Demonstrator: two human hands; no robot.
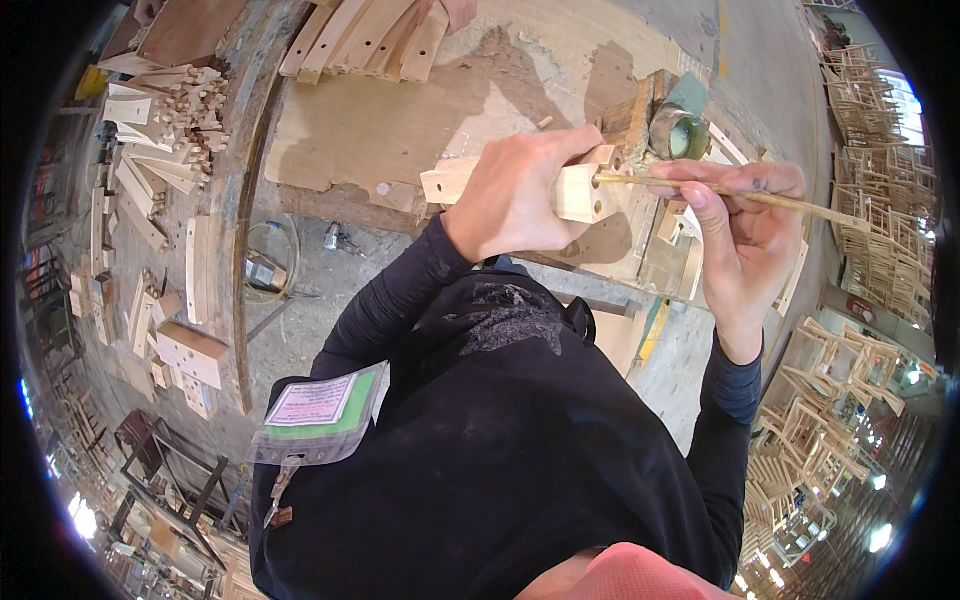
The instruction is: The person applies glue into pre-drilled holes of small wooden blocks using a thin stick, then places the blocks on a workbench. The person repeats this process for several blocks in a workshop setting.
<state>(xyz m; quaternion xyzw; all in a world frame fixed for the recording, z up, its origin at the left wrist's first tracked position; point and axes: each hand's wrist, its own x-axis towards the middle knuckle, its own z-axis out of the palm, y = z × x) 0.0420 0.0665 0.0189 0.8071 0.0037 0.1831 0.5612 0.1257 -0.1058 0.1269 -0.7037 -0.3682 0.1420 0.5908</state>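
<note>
My left hand point(520, 195) is closed around pale wooden pieces point(580, 194) with drilled holes in their ends, held above the bench edge. Between the thumb and fingers of my right hand point(748, 235) is a thin wooden stick point(800, 206). Its tip meets a hole in the end of the nearer piece; how deep it goes I cannot tell. Just beyond my hands a round container point(684, 136), greenish inside, sits tilted against a rough wooden block point(628, 125).
Wooden slats with holes point(365, 40) lie at the far side of the workbench point(350, 135), where another person's hand point(459, 14) shows. A left-hand table point(225, 260) carries many cut wood parts. Stacked chair frames point(880, 180) stand at right.
</note>
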